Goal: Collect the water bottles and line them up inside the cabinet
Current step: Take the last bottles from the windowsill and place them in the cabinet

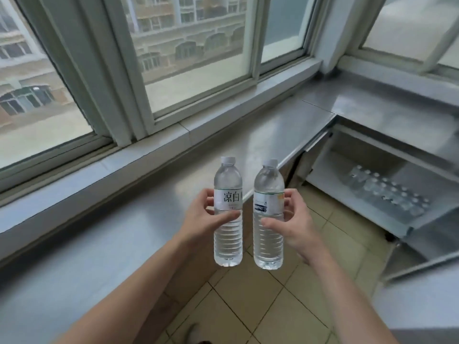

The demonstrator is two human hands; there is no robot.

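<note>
Both bare forearms reaching forward from the near edge, angled inward, meeting above the tiled floor (260, 301).

Left hand (198, 217) raised at mid-frame, palm turned rightward, gripping the left bottle (228, 234) around its middle. Thumb laid across the near face just under the label, fingers curled round the far left side at label height. Bottle upright, clear, white cap on top, white label with dark characters.

Right hand (295, 224) level with the left, palm turned leftward, gripping the right bottle (268, 242) at its middle. Thumb pressed on the near face below the label, fingers wrapped round the right side at label height. Bottle upright, tilted slightly, capped, label partly printed in dark blue.

Bottles just beside each other, a narrow gap between, both held clear of any surface, in front of the steel counter (124, 219) running along the window (193, 45).

Far right, under the counter corner: open cabinet (367, 209), with a blurred cluster of stored bottles (387, 192) standing in rows on its shelf, well apart from the two in hand.
</note>
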